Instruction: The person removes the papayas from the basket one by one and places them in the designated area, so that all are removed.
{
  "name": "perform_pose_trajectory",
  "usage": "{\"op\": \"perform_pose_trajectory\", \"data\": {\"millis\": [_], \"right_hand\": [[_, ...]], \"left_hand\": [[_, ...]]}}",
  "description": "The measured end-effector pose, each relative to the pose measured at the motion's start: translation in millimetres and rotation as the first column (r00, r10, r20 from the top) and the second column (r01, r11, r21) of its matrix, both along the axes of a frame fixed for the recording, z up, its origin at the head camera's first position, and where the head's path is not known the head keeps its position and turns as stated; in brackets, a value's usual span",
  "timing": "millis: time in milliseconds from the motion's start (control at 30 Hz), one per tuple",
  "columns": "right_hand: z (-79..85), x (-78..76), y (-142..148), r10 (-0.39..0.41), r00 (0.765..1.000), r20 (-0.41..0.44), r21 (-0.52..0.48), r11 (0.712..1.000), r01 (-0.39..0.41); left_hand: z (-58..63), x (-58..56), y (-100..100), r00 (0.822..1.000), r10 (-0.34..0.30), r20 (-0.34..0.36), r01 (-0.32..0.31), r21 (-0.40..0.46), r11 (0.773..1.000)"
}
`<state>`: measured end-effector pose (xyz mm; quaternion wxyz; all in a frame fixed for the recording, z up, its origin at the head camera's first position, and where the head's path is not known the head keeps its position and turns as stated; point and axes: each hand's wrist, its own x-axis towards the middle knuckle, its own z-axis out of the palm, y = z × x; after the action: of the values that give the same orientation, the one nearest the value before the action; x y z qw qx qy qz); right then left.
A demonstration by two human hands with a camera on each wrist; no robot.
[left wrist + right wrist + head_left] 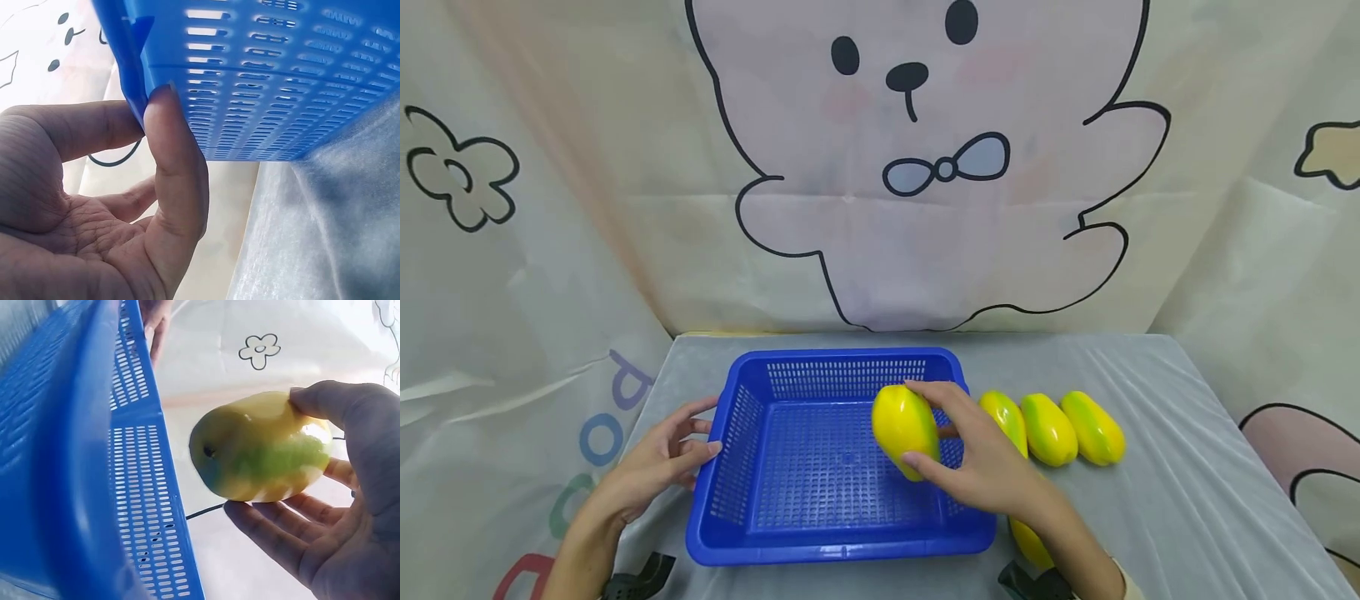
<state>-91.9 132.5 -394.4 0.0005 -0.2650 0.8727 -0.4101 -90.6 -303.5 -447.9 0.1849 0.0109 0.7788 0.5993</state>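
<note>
A yellow mango with a green patch (906, 429) is held up over the right part of the blue plastic basket (841, 552). My right hand (973, 454) grips it with the thumb on one side and fingers on the other; the right wrist view shows a dark stem spot on the mango's end (250, 450). On the basket's left side, my left hand (658, 458) pinches the rim between thumb and fingers, seen close up in the left wrist view at the basket wall (250, 81). Inside, the basket's perforated floor shows bare.
Right of the basket several more mangoes lie on the grey cloth-covered table (1172, 500), among them a right-hand one (1093, 428) and a middle one (1048, 430). Another mango (1032, 543) is partly hidden by the right forearm. A cartoon-printed curtain (925, 250) hangs behind.
</note>
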Motion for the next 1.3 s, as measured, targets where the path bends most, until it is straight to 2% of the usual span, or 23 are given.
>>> {"op": "perform_pose_trajectory", "data": {"millis": [133, 300, 467, 733, 1067, 1300], "right_hand": [[-7.5, 8.4, 5, -0.028, 0.999, -0.018, -0.030, 0.999, 0.027], [-11.6, 15.8, 10, -0.046, 0.998, -0.040, -0.022, 0.999, 0.045], [-11.5, 17.9, 14, -0.086, 0.995, -0.043, -0.013, 0.996, 0.086], [-13.1, 20.1, 26, -0.105, 0.992, -0.063, -0.068, 0.993, 0.101], [-15.4, 28.3, 47, -0.242, 0.968, -0.071, -0.062, 0.969, 0.238], [-15.0, 34.1, 62, -0.269, 0.959, -0.093, -0.079, 0.962, 0.262]], "left_hand": [[-4.5, 1.7, 2, 1.000, -0.004, 0.018, 0.004, 0.011, 1.000], [-4.0, 2.4, 3, 0.999, -0.003, 0.034, 0.003, 0.001, 1.000], [-2.3, 1.3, 4, 0.999, -0.010, 0.031, 0.010, -0.005, 1.000], [-1.0, 0.9, 2, 1.000, -0.014, 0.019, 0.014, 0.005, 1.000], [1.8, 1.4, 0, 1.000, -0.010, -0.010, 0.010, -0.005, 1.000], [2.9, 1.2, 0, 1.000, -0.003, -0.013, 0.002, -0.017, 1.000]]}}
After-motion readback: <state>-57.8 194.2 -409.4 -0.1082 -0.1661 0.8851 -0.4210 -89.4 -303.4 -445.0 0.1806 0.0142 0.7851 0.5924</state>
